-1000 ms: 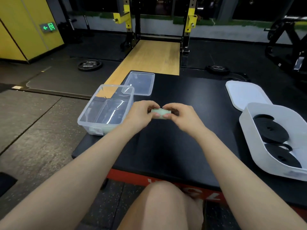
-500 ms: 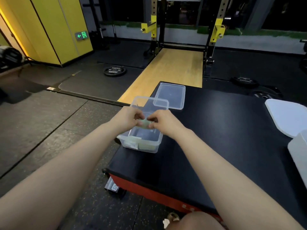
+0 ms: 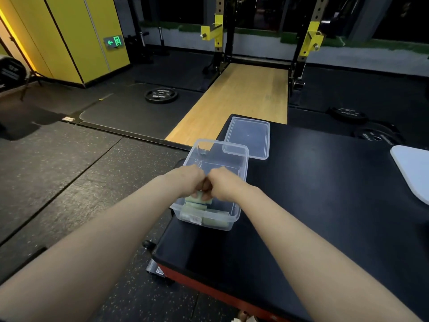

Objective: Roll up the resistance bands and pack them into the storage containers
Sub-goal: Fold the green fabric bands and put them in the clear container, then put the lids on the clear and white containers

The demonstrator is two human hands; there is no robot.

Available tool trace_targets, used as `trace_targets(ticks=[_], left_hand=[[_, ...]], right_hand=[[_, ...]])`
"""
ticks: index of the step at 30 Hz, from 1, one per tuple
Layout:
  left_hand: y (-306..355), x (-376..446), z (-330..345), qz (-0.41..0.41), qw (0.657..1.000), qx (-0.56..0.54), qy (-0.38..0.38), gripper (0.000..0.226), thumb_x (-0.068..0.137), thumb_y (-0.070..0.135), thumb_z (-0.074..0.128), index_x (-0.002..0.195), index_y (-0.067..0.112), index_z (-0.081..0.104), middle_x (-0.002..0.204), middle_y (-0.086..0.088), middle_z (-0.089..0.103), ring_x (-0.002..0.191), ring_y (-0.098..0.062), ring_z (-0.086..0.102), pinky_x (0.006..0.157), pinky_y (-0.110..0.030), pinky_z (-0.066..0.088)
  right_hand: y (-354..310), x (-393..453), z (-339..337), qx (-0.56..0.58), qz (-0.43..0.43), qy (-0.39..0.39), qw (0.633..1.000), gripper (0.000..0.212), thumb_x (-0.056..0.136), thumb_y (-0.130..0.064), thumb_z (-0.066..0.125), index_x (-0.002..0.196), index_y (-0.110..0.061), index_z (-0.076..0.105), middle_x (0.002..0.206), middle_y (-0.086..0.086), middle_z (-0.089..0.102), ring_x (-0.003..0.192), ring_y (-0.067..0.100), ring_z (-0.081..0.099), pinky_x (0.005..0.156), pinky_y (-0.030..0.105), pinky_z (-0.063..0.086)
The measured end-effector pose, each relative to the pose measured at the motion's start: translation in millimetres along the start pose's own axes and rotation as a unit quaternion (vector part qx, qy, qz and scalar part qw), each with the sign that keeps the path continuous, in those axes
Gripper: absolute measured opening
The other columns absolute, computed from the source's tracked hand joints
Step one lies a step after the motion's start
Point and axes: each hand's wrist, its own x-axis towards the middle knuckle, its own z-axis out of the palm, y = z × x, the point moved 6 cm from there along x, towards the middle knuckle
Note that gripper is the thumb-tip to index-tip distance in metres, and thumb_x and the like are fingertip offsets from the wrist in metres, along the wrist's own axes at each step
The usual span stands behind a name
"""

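Note:
A clear plastic container [image 3: 241, 163] stands at the near left corner of the black table [image 3: 313, 205]. My left hand [image 3: 188, 180] and my right hand [image 3: 221, 182] reach down into its near end, side by side. Together they hold a rolled pale green resistance band [image 3: 200, 198] just above other pale green rolls [image 3: 216, 220] lying on the container's bottom. My fingertips are hidden behind the backs of my hands.
The container's clear lid [image 3: 249, 135] lies flat behind it on the table. A white lid [image 3: 412, 169] lies at the right edge of view. Weight plates [image 3: 161, 95] lie on the gym floor; a squat rack [image 3: 264, 36] stands beyond the wooden platform.
Both hands carried the rolled green band from above the table's middle leftward and down into the clear container. The view turned left, so the white bin with black bands left the frame.

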Motion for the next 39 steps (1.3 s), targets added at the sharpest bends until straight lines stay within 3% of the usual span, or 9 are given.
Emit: trace_targets(ticks=[3,7,9,12,15,23,28,32,39], left_hand=[[1.0,-0.8,2.5,0.007,1.000,0.016,-0.025,0.021,0.086,-0.002,0.050,0.102,0.001,0.064,0.096,-0.009,0.068,0.095,-0.023,0.066,0.089,-0.037,0.051],[3.5,-1.0,3.8,0.014,0.999,0.036,-0.030,0.020,0.088,-0.001,0.049,0.100,0.006,0.063,0.075,0.003,0.060,0.088,-0.019,0.063,0.088,-0.034,0.050],[4.6,-1.7,4.5,0.019,0.998,0.050,-0.032,0.019,0.088,-0.002,0.048,0.098,0.007,0.062,0.086,0.000,0.065,0.093,-0.020,0.064,0.086,-0.032,0.048],[6.4,-6.3,0.7,0.036,0.991,0.125,-0.012,0.023,0.092,0.009,0.054,0.114,0.009,0.062,0.115,-0.002,0.065,0.112,-0.021,0.053,0.093,-0.026,0.037],[4.1,-5.9,-1.1,0.038,0.986,0.163,-0.007,0.037,0.090,0.028,0.061,0.124,0.015,0.059,0.120,-0.001,0.061,0.122,-0.020,0.041,0.101,-0.027,0.031],[7.8,-6.8,-21.2,0.036,0.999,0.038,-0.008,0.051,0.089,0.020,0.063,0.137,0.019,0.048,0.136,-0.003,0.052,0.123,-0.020,0.049,0.097,-0.026,0.037],[11.7,4.9,-63.8,0.046,0.976,-0.124,0.170,0.030,0.093,0.018,0.057,0.122,0.013,0.062,0.124,-0.003,0.063,0.114,-0.016,0.057,0.094,-0.022,0.040],[17.0,25.6,-87.9,0.036,0.946,-0.197,0.257,0.025,0.095,0.017,0.052,0.116,0.012,0.065,0.120,-0.004,0.063,0.112,-0.018,0.055,0.089,-0.022,0.038],[27.8,103.5,-101.4,-0.023,0.948,-0.243,0.205,0.030,0.097,0.015,0.045,0.124,0.012,0.058,0.128,-0.008,0.057,0.117,-0.025,0.052,0.086,-0.026,0.040]], right_hand=[[-0.1,-0.6,3.1,-0.027,-0.002,-0.006,1.000,0.029,0.083,-0.008,0.066,0.069,-0.029,0.051,0.073,-0.012,0.056,0.073,0.014,0.056,0.070,0.030,0.049],[-2.2,-1.2,4.5,-0.095,-0.009,-0.010,0.995,0.012,0.087,-0.020,0.064,0.082,-0.024,0.053,0.088,0.000,0.057,0.080,0.022,0.054,0.065,0.029,0.042],[-2.5,-2.0,4.5,-0.109,-0.012,-0.013,0.994,0.004,0.089,-0.021,0.061,0.092,-0.022,0.059,0.097,0.002,0.061,0.084,0.024,0.056,0.067,0.029,0.042],[-3.1,-5.3,4.2,-0.128,-0.016,-0.015,0.992,0.020,0.089,-0.026,0.061,0.107,-0.018,0.063,0.105,0.005,0.063,0.085,0.024,0.053,0.069,0.030,0.041],[-4.0,-10.3,-2.7,-0.126,-0.014,-0.010,0.992,0.029,0.090,-0.034,0.061,0.113,-0.017,0.064,0.107,0.007,0.063,0.088,0.025,0.055,0.070,0.030,0.042],[3.0,-31.1,-44.0,-0.006,-0.018,0.070,0.997,0.030,0.093,-0.036,0.056,0.114,-0.017,0.067,0.114,0.005,0.066,0.102,0.024,0.061,0.087,0.039,0.051],[42.5,-40.0,-88.2,0.191,0.016,0.252,0.949,0.020,0.092,-0.030,0.059,0.102,-0.017,0.072,0.099,-0.003,0.068,0.091,0.011,0.058,0.079,0.024,0.043],[82.4,-32.4,-104.8,0.236,0.079,0.315,0.916,0.023,0.093,-0.028,0.059,0.103,-0.011,0.069,0.091,-0.004,0.062,0.084,0.010,0.055,0.076,0.021,0.041],[151.0,5.1,-105.1,0.263,0.191,0.305,0.895,0.028,0.094,-0.028,0.057,0.107,-0.005,0.066,0.106,0.008,0.066,0.085,0.018,0.057,0.071,0.028,0.044]])
